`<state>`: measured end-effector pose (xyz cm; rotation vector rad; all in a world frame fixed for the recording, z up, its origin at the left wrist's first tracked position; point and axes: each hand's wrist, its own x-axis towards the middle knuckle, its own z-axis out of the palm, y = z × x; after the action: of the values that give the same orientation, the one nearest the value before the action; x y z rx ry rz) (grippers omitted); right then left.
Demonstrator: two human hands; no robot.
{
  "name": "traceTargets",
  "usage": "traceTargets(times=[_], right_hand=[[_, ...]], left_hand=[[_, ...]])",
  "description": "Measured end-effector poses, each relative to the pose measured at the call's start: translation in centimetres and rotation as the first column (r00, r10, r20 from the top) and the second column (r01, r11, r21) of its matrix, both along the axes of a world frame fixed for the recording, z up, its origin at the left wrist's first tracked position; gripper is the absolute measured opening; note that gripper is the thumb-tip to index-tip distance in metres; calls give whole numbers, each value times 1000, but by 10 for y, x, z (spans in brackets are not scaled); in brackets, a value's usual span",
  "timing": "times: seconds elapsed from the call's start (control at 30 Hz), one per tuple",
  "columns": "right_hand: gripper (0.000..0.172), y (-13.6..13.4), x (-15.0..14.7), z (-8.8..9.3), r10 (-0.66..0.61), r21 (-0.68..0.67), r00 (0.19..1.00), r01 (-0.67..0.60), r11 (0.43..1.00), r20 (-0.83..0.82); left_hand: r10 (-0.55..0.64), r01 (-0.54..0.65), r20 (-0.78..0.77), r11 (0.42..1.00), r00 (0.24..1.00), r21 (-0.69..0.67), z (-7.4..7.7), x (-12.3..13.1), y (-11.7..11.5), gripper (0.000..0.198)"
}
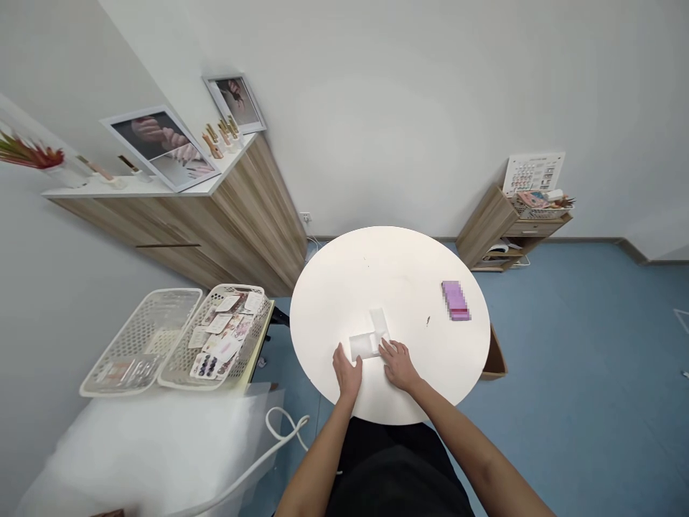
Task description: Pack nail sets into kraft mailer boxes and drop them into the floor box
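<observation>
A small clear plastic packet (370,335) lies near the front of a round white table (377,280). My left hand (347,373) rests at the packet's near left corner, fingers curled down onto the tabletop beside it. My right hand (398,363) lies at the packet's right side, fingers stretched out and touching its edge. Neither hand has lifted the packet. A pink-purple flat object (456,300), blurred out, sits on the right part of the table, apart from both hands.
Two white mesh baskets (141,337) (226,334) stand at the left, one with several small cards in it. A wooden cabinet (215,215) with framed pictures is behind them. A small wooden shelf unit (506,230) stands at the back right. A white cable (280,431) hangs near my left arm.
</observation>
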<state>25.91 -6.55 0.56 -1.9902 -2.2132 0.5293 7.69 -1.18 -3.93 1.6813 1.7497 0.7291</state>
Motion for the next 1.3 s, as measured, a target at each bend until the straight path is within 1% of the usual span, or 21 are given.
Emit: traceTargets(times=[0.03,0.07,0.13,0.17,0.27,0.37,0.47,0.57,0.63,0.73,0.83,0.9,0.97,1.07,1.1,1.17,1.23,1.3], right_hand=[[61,1,0,0,1,-11,1000,-1,1000,8],[60,1,-1,0,-2,-17,1000,2,1000,10],[58,3,0,0,-7,-26,1000,7,1000,10],[58,4,0,0,-5,-30,1000,5,1000,11],[59,6,2,1,2,-37,1000,-1,999,17],[60,6,3,0,-6,-39,1000,7,999,9],[61,6,4,-1,-16,-50,1000,16,999,-3],[60,7,5,-3,-23,-76,999,21,997,-26],[61,8,6,-3,-19,-89,999,15,996,-46],[67,10,6,-4,-7,-92,998,1,996,-67],[68,10,10,-6,-11,-90,992,0,996,-126],[63,10,16,-9,-26,-86,977,8,996,-210],[58,10,25,-9,-51,-69,954,32,997,-296],[59,15,36,-6,-52,-1,934,55,998,-355],[62,19,39,-4,-23,30,939,35,999,-343],[70,28,42,0,72,68,957,-55,996,-281],[81,38,43,-1,173,39,963,-169,985,-206],[87,47,44,-4,230,-33,959,-238,971,-163]], left_hand=[[94,-87,82,993,992,-82,-4,-2,-2,65],[165,-141,146,976,975,-164,-7,-3,-3,61],[234,-168,224,946,946,-277,-11,-1,-3,52],[238,-161,242,941,941,-297,-13,2,-1,46],[218,-136,265,946,939,-295,-14,14,6,27],[202,-117,286,950,937,-288,-11,24,11,22],[168,-92,306,965,937,-247,-3,31,14,24],[109,-55,323,984,940,-172,7,40,17,19],[30,2,308,995,951,-103,14,47,18,14],[-150,156,209,988,966,-12,22,55,18,15],[-320,318,82,948,944,32,27,56,17,21],[-431,432,-30,899,902,76,29,53,16,23],[-538,559,-171,821,825,113,31,47,14,24],[-648,721,-364,685,668,103,31,39,15,35],[-669,756,-407,649,622,87,31,37,15,41],[-698,799,-457,600,552,49,28,36,18,52],[-712,811,-469,584,522,15,25,37,22,59],[-712,805,-463,594,527,3,21,38,25,62]])
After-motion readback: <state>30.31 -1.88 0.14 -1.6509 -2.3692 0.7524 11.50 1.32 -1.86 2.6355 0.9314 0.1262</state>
